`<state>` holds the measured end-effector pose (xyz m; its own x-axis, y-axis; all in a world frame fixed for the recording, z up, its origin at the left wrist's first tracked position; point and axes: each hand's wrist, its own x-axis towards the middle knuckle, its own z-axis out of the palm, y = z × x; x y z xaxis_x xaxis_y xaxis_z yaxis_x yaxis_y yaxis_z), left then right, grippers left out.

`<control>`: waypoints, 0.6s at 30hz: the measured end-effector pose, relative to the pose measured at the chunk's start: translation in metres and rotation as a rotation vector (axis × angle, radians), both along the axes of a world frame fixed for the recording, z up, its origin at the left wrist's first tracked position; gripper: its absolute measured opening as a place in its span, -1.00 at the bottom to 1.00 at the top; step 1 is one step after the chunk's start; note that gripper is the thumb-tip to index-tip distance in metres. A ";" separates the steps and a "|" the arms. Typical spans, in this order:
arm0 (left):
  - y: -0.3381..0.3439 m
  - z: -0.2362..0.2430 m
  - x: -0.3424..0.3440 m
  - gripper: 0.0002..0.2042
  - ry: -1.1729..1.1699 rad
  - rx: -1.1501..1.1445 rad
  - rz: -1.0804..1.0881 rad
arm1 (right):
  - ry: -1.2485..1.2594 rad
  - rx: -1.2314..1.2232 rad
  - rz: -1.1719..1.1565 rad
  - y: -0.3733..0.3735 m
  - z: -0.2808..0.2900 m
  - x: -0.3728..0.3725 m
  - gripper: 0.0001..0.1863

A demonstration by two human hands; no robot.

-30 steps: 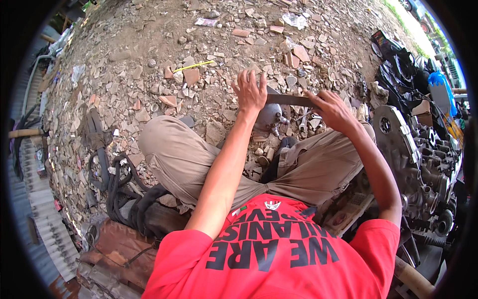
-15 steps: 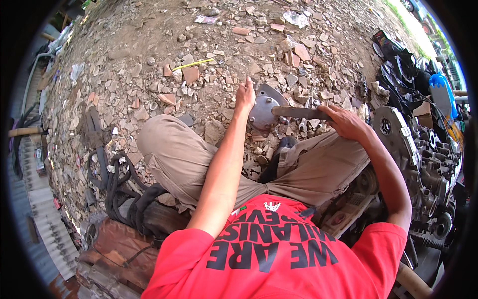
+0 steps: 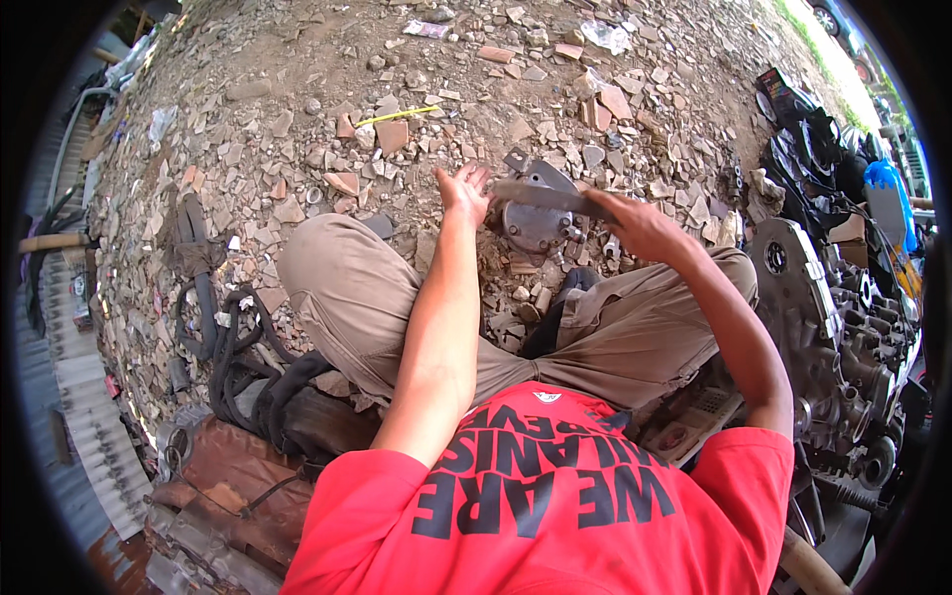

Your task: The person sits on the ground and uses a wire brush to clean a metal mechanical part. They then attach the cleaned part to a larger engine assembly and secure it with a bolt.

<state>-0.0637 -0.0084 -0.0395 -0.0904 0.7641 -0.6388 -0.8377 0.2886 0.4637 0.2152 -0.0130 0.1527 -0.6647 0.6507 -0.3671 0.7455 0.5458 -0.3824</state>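
Observation:
My left hand (image 3: pixel 461 193) is open and palm up, fingers apart, beside the left end of a flat, dark metal strip (image 3: pixel 531 195). My right hand (image 3: pixel 635 223) is closed on the strip's right end, holding it across the top of a round grey metal housing (image 3: pixel 528 228) with bolts and a flange. The housing sits on the rubble between my bent legs in brown trousers. Whether the strip rests on the housing I cannot tell.
Rubble ground (image 3: pixel 278 129) holds tile shards and a yellow rod (image 3: pixel 397 115). A large engine assembly (image 3: pixel 833 347) stands at my right, near black bags (image 3: pixel 798 169) and a blue plastic item (image 3: pixel 886 198). Dark hoses (image 3: pixel 248 367), a rusty sheet (image 3: pixel 238 466) and corrugated panels (image 3: pixel 89 426) lie at my left.
My left hand has moved leftward and turned palm up, fingers spreading. My right hand has shifted left with the strip, which is now higher over the housing. The view has shifted slightly.

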 end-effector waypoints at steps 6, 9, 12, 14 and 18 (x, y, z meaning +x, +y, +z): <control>0.000 0.003 -0.017 -0.10 0.263 -0.062 -0.007 | 0.134 0.148 -0.037 0.003 0.039 0.061 -0.40; 0.012 0.007 -0.007 -0.09 0.357 -0.027 -0.045 | -0.230 0.001 -0.015 -0.012 0.056 0.046 -0.40; 0.020 0.011 0.002 -0.10 0.430 -0.065 -0.107 | -0.234 0.050 0.051 -0.025 0.033 0.039 -0.37; 0.025 0.018 -0.003 -0.13 0.552 -0.133 -0.118 | -0.232 0.083 0.037 -0.029 0.011 0.032 -0.34; 0.047 0.067 -0.025 -0.30 0.736 -0.086 0.280 | -0.174 0.067 0.002 -0.026 -0.013 -0.019 -0.33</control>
